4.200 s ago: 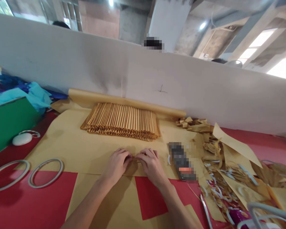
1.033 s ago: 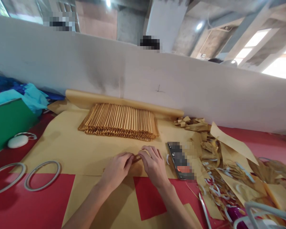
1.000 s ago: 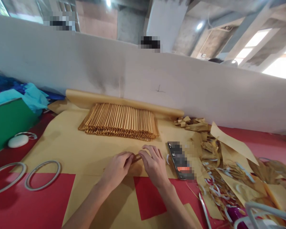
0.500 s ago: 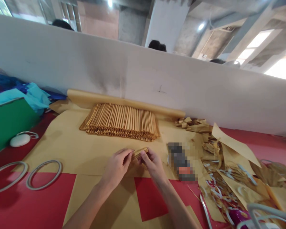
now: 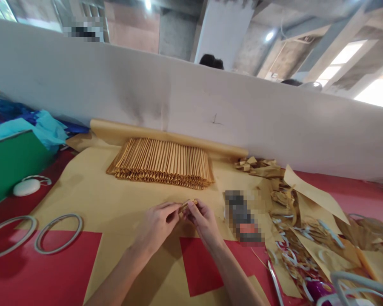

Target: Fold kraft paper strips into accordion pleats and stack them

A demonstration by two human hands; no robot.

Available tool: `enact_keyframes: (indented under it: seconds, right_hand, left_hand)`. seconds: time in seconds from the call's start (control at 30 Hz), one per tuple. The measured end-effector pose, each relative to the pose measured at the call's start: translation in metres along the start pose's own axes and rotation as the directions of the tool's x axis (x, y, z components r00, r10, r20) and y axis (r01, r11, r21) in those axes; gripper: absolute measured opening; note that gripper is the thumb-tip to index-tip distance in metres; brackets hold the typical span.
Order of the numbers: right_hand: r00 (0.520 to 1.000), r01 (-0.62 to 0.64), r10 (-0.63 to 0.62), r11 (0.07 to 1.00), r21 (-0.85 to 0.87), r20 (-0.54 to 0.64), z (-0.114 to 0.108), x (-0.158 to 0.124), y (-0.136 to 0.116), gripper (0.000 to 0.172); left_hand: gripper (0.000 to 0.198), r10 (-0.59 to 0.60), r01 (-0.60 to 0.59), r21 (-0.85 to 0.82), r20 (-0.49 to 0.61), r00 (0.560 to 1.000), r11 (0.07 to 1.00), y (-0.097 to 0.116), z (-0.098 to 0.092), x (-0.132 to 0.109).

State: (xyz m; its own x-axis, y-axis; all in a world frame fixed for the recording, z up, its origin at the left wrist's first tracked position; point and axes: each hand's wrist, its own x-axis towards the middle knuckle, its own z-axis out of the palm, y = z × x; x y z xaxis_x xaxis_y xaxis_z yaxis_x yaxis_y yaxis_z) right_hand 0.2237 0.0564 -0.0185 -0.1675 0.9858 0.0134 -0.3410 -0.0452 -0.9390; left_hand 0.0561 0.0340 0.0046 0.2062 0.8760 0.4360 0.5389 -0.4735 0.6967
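A small folded piece of brown kraft paper (image 5: 189, 205) is pinched between my two hands, mostly covered by the fingers. My left hand (image 5: 162, 221) grips its left end with thumb and fingertips. On the other end, my right hand (image 5: 201, 216) closes with the thumb pressed on top. Just beyond the hands lies a stack of pleated brown paper (image 5: 166, 161), its many narrow folds running side by side. Both hands hover over a large sheet of brown paper (image 5: 92, 195) spread on the red tabletop (image 5: 60, 272).
Two pale rings (image 5: 59, 233) lie at left near a white round case (image 5: 27, 187) and a green board (image 5: 15, 165). A paper roll (image 5: 169, 138) rests along the white partition (image 5: 242, 106). Paper scraps (image 5: 284, 199), a blurred-out object (image 5: 244, 219) and a metal blade-like tool (image 5: 275, 282) occupy the right.
The left hand's fingers have shifted slightly right and closed over more of the folded paper, so less of it shows. The right hand has barely moved.
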Motion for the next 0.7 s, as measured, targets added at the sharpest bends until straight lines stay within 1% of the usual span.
enact_keyframes:
  seconds: [0.07, 0.2, 0.27, 0.37, 0.5, 0.7]
  right_hand:
    - [1.0, 0.017, -0.017, 0.999, -0.043, 0.003, -0.0009, 0.0, 0.0006, 0.032]
    - [0.999, 0.039, -0.037, 0.99, -0.134, 0.017, -0.0011, -0.0003, 0.0001, 0.034]
    - [0.998, 0.049, -0.043, 0.984, -0.169, 0.038, 0.0001, -0.001, -0.0014, 0.035]
    - [0.996, 0.067, -0.054, 0.977, -0.2, 0.071, 0.0023, -0.002, -0.004, 0.034]
    - [0.995, 0.069, -0.05, 0.975, -0.211, 0.092, 0.0034, -0.0021, -0.0036, 0.034]
    - [0.996, 0.042, -0.029, 0.985, -0.167, 0.08, 0.0045, -0.0014, 0.0009, 0.031]
  left_hand:
    - [0.024, -0.017, 0.018, -0.03, 0.005, 1.0, 0.999, 0.002, -0.0007, 0.001]
    - [0.023, -0.1, 0.101, -0.1, 0.022, 0.995, 0.99, 0.0035, -0.0009, 0.0036]
    - [0.022, -0.124, 0.124, -0.089, 0.003, 0.992, 0.988, 0.0028, -0.0002, 0.0042]
    - [0.019, -0.119, 0.116, -0.058, -0.039, 0.992, 0.991, 0.0012, 0.0009, 0.0035]
    - [0.012, -0.111, 0.107, -0.063, -0.073, 0.991, 0.992, 0.0013, 0.0015, 0.0018]
    - [0.008, -0.132, 0.132, -0.001, -0.057, 0.99, 0.991, 0.0042, 0.0013, 0.0015]
